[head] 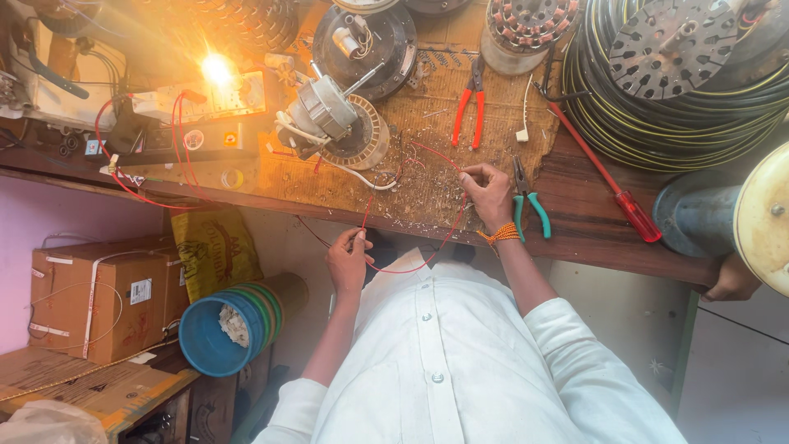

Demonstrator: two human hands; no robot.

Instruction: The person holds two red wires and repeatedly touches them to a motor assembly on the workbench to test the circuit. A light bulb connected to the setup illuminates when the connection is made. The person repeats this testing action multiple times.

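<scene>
Wooden tabletop [575,238] carries one motor [329,111], with two pliers [468,103] [528,201] and one screwdriver [604,177] right of it. Below the motor, one red wire [415,265] is pinched by both hands [349,259] [486,193], closed.

thin red wire [427,261], looped, slack, off bench edge

Two pliers [469,107] [528,201], one screwdriver [604,177], one motor [333,115], one bucket [215,333], one box [103,300] and two hands [348,261] [486,193] are counted.
</scene>
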